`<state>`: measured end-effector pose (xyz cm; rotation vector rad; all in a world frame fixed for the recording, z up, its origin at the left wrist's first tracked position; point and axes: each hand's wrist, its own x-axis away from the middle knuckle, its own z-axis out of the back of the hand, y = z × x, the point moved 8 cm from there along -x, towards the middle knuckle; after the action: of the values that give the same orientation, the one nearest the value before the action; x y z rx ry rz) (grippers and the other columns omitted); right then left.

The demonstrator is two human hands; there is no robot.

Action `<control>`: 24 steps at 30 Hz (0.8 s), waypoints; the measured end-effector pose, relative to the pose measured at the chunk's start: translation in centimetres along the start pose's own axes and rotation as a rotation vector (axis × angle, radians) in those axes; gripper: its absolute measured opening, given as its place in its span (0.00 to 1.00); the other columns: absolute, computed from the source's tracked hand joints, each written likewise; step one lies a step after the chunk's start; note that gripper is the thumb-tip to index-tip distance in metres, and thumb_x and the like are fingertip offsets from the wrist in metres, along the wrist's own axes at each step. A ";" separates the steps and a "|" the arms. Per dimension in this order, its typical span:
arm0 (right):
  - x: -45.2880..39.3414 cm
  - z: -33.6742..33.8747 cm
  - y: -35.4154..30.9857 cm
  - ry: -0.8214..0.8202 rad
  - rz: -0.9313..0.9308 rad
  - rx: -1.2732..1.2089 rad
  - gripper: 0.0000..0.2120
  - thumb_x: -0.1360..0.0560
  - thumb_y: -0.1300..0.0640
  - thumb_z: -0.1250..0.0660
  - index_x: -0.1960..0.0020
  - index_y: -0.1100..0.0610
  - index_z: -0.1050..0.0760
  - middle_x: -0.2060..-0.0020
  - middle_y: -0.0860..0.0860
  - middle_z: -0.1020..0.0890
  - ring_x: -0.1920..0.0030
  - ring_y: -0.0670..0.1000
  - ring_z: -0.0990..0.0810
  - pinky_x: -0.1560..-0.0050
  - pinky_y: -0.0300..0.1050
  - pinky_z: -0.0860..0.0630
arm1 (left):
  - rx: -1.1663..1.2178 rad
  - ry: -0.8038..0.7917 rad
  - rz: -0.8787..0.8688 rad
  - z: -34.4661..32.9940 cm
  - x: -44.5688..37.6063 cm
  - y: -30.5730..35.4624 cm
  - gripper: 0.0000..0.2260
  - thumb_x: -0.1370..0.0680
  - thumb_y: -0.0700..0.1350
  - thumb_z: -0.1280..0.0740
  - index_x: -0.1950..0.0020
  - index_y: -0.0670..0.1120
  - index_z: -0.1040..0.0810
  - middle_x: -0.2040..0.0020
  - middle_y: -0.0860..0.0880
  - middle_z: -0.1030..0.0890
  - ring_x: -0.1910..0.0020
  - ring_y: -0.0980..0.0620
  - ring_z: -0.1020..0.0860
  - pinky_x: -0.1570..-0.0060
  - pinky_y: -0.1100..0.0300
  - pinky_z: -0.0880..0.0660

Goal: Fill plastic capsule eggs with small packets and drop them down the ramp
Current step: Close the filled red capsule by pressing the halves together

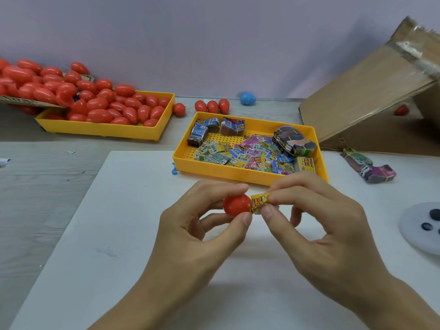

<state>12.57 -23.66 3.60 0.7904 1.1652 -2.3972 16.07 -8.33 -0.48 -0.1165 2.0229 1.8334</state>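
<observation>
My left hand point(202, 222) grips a red capsule egg half point(235, 204) between thumb and fingers, above the white board. My right hand point(316, 217) pinches a small yellow packet point(259, 202) whose end touches the egg's opening. Behind my hands a yellow tray point(228, 171) holds several loose colourful packets and a few bundled stacks. At the back left another yellow tray point(100, 129) is heaped with red eggs point(100, 103). A cardboard ramp point(366, 96) slopes up at the right.
Three red eggs point(212, 106) and a blue egg point(247, 98) lie by the wall. Bundled packets point(369, 166) lie right of the packet tray. A white disc with dark buttons point(423, 225) sits at the right edge. A red egg point(402, 110) is under the ramp.
</observation>
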 end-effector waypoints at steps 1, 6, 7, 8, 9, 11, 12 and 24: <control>0.0 0.0 0.0 0.000 -0.006 -0.009 0.05 0.25 0.55 0.32 0.57 0.55 0.19 0.56 0.45 0.20 0.55 0.49 0.21 0.66 0.42 0.27 | -0.003 0.002 -0.005 0.0 0.0 0.0 0.13 0.29 0.43 0.26 0.45 0.49 0.16 0.48 0.46 0.17 0.48 0.44 0.17 0.52 0.60 0.20; -0.1 0.3 0.2 0.018 -0.025 -0.011 0.02 0.26 0.58 0.29 0.57 0.55 0.18 0.58 0.45 0.19 0.56 0.50 0.21 0.67 0.43 0.27 | 0.005 -0.001 0.000 0.0 0.1 0.0 0.12 0.29 0.43 0.26 0.45 0.50 0.16 0.48 0.47 0.17 0.48 0.43 0.16 0.51 0.59 0.20; -0.1 0.2 0.2 0.010 -0.024 -0.007 0.02 0.27 0.59 0.29 0.57 0.55 0.18 0.58 0.45 0.20 0.56 0.50 0.21 0.67 0.43 0.27 | 0.004 -0.001 0.004 0.0 0.1 0.0 0.12 0.29 0.43 0.26 0.45 0.50 0.16 0.48 0.47 0.17 0.48 0.43 0.16 0.51 0.59 0.20; 0.0 0.1 0.2 0.002 -0.023 -0.005 0.01 0.27 0.59 0.29 0.57 0.55 0.18 0.58 0.45 0.20 0.56 0.50 0.21 0.67 0.43 0.27 | 0.000 0.000 0.008 0.0 0.1 -0.1 0.12 0.29 0.44 0.26 0.45 0.50 0.16 0.48 0.47 0.17 0.48 0.43 0.16 0.51 0.59 0.20; 0.0 0.0 0.2 -0.004 -0.022 -0.004 0.01 0.27 0.59 0.28 0.58 0.55 0.18 0.58 0.45 0.20 0.56 0.50 0.21 0.67 0.43 0.27 | -0.006 0.002 0.011 0.0 0.1 -0.1 0.12 0.29 0.44 0.26 0.45 0.50 0.16 0.48 0.47 0.17 0.48 0.43 0.16 0.51 0.60 0.20; 0.0 0.1 0.2 -0.005 -0.029 -0.016 0.04 0.25 0.56 0.30 0.58 0.55 0.19 0.58 0.45 0.20 0.56 0.50 0.21 0.67 0.43 0.27 | -0.013 0.009 0.016 0.1 0.1 0.0 0.13 0.29 0.44 0.26 0.45 0.51 0.16 0.48 0.47 0.16 0.48 0.44 0.16 0.51 0.61 0.20; 0.0 0.1 0.3 -0.003 -0.039 -0.029 0.05 0.25 0.55 0.31 0.57 0.55 0.19 0.58 0.45 0.20 0.55 0.50 0.21 0.66 0.42 0.27 | -0.013 0.014 0.019 0.1 0.1 0.0 0.13 0.29 0.45 0.26 0.46 0.51 0.15 0.49 0.48 0.16 0.49 0.45 0.16 0.52 0.61 0.20; 0.1 -0.9 2.1 -0.034 -0.275 -0.348 0.04 0.28 0.47 0.31 0.57 0.45 0.18 0.54 0.43 0.19 0.52 0.49 0.20 0.65 0.36 0.26 | 0.288 0.059 0.192 0.4 -0.2 -1.1 0.12 0.34 0.46 0.25 0.51 0.48 0.14 0.53 0.43 0.16 0.55 0.44 0.15 0.54 0.55 0.18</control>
<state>13.89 -24.25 1.78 0.5018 1.7101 -2.3025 16.74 -8.09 -1.44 0.1109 2.3867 1.6376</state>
